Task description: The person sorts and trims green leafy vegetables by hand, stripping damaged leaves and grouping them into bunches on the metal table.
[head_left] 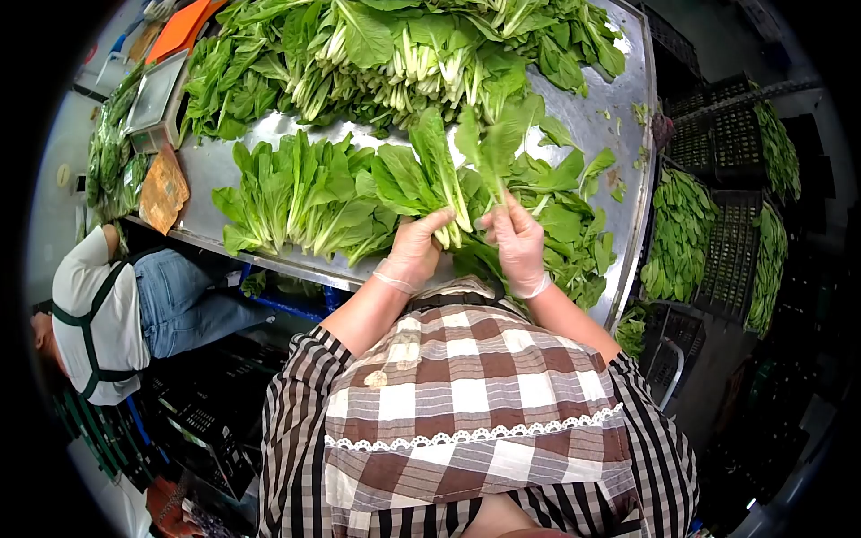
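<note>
Clear gloves cover both hands. My left hand (pixel 417 251) is closed around the stem ends of a small bunch of leafy greens (pixel 432 170), leaves pointing away from me. Just to its right, my right hand (pixel 518 242) pinches the stalk of a single leafy green (pixel 495 152), whose leaf is slightly blurred. A row of greens (pixel 309 193) lies side by side on the metal table (pixel 206 161), left of my left hand. Loose leaves (pixel 574 238) spread beside and under my right hand. Across the table's far side is a large heap of greens (pixel 395 63), pale stems toward me.
A scale (pixel 157 108) and a brown patterned piece (pixel 164 190) sit at the table's left end, near bagged greens (pixel 112 152). Crates (pixel 725 260) with greens stand right of the table. Another person (pixel 134 305) is at the left, near dark crates (pixel 211 421).
</note>
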A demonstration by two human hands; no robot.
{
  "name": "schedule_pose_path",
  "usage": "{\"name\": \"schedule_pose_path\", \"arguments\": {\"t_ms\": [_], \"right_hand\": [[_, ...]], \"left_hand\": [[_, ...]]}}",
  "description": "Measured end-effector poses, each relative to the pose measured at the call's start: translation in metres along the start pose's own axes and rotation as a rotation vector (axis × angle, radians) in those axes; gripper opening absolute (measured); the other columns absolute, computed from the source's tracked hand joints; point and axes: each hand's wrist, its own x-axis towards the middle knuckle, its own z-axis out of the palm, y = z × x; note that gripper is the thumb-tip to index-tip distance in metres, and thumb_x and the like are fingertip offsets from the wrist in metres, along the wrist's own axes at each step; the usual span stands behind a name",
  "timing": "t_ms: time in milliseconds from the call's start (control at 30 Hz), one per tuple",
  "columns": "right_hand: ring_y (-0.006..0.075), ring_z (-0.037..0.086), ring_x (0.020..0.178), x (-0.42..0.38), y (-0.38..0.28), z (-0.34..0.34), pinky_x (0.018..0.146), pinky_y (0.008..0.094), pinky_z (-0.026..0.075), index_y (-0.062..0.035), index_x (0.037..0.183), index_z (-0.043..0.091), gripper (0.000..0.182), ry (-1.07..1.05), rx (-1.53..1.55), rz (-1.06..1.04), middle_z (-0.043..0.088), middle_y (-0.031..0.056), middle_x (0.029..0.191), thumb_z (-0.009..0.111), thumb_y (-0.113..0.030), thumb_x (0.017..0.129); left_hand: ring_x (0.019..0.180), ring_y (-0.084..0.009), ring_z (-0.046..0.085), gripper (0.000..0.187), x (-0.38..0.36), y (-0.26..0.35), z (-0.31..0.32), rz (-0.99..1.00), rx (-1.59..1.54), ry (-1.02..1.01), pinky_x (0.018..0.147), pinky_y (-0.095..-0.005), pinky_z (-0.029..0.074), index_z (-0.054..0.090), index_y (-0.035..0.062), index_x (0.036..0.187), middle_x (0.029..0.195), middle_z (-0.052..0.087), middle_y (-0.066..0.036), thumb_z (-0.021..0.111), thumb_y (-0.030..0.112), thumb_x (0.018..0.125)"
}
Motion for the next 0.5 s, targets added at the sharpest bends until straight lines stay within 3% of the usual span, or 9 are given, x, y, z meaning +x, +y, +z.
{"name": "schedule_pose_path", "arguments": {"t_ms": [67,100,200,233,333,500], "right_hand": [[0.0113,0.060,0.068,0.001,0.005,0.003,0.062,0.0269,0.049,-0.0039,0.135,0.055,0.043,-0.042,-0.317,-0.153,0.065,0.0065,0.082,0.063,-0.015,0.095],[0.0201,0.061,0.065,0.004,0.002,0.006,0.060,0.0331,0.048,-0.0039,0.133,0.057,0.046,-0.044,-0.557,-0.337,0.062,0.0103,0.078,0.065,-0.009,0.088],[0.0277,0.059,0.064,0.005,-0.006,0.009,0.060,0.0376,0.048,-0.0041,0.130,0.059,0.047,-0.116,-0.866,-0.578,0.058,0.0119,0.076,0.065,-0.007,0.084],[0.0299,0.058,0.064,0.005,-0.011,0.011,0.060,0.0414,0.047,-0.0037,0.128,0.060,0.048,-0.120,-0.894,-0.610,0.057,0.0111,0.076,0.065,-0.007,0.081],[0.0302,0.059,0.067,0.006,-0.013,0.012,0.062,0.0393,0.048,-0.0027,0.129,0.059,0.049,-0.174,-0.929,-0.661,0.058,0.0125,0.081,0.066,-0.010,0.081],[0.0204,0.062,0.073,0.003,-0.014,0.016,0.066,0.0300,0.050,-0.0008,0.116,0.066,0.035,-0.124,-0.494,-0.383,0.063,0.0100,0.089,0.070,-0.010,0.083]], "left_hand": [[0.105,-0.0208,0.062,0.042,-0.003,0.002,0.003,-0.010,0.037,-0.011,0.095,-0.0355,0.049,0.055,-0.0007,0.124,0.116,0.064,-0.009,0.068,0.001,0.085],[0.106,-0.0208,0.061,0.043,-0.004,0.003,0.005,-0.016,0.056,-0.018,0.096,-0.0356,0.049,0.055,-0.0003,0.125,0.117,0.063,-0.009,0.068,0.001,0.085],[0.110,-0.0206,0.059,0.045,-0.005,0.003,0.007,0.008,0.039,-0.061,0.098,-0.0356,0.047,0.053,0.0008,0.128,0.121,0.062,-0.008,0.068,0.001,0.085],[0.107,-0.0205,0.060,0.048,-0.006,0.005,0.008,0.007,0.033,-0.057,0.092,-0.0350,0.049,0.054,-0.0001,0.126,0.119,0.063,-0.009,0.074,0.005,0.083],[0.106,-0.0203,0.061,0.048,-0.003,0.002,0.005,0.024,0.080,-0.051,0.091,-0.0344,0.050,0.054,0.0003,0.126,0.118,0.063,-0.009,0.074,0.005,0.083],[0.103,-0.0194,0.061,0.042,-0.006,0.009,0.009,-0.012,0.044,-0.068,0.092,-0.0347,0.049,0.057,0.0011,0.123,0.114,0.064,-0.008,0.071,0.004,0.084]]}}
